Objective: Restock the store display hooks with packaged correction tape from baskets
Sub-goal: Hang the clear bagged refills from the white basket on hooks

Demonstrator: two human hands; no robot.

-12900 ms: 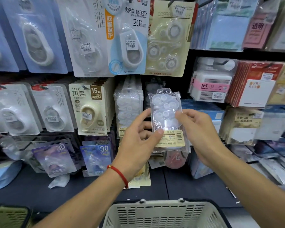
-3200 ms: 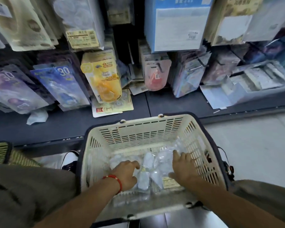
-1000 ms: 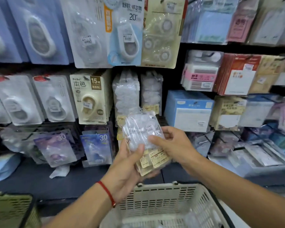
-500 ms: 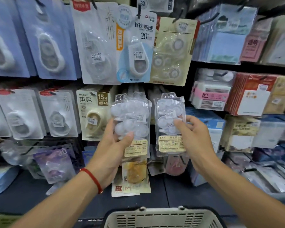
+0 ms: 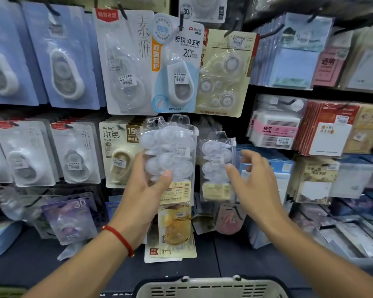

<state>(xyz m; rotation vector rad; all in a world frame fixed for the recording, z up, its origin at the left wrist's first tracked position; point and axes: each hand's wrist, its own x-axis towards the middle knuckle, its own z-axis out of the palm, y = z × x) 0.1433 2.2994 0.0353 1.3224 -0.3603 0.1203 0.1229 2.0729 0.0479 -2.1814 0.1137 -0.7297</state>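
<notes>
My left hand (image 5: 146, 190) grips a small stack of clear packs of white correction tape (image 5: 170, 151), held upright in front of the middle row of hooks, thumb across the front. A single pack of the same kind (image 5: 213, 160) hangs just to the right, with its yellow label at the bottom. My right hand (image 5: 254, 186) is beside that pack with fingers spread and relaxed. Its thumb tip is at the pack's right edge and grips nothing. The beige basket (image 5: 211, 288) shows only its far rim at the bottom edge.
Carded correction tapes (image 5: 174, 67) hang in rows above and to the left. Sticky notes and paper pads (image 5: 293, 59) fill the shelves on the right. A yellow tape pack (image 5: 174, 229) hangs below my left hand, over the dark shelf (image 5: 30, 261).
My right hand has let go of the single pack, which now hangs further back on the display. My left hand keeps its stack and has lifted it slightly.
</notes>
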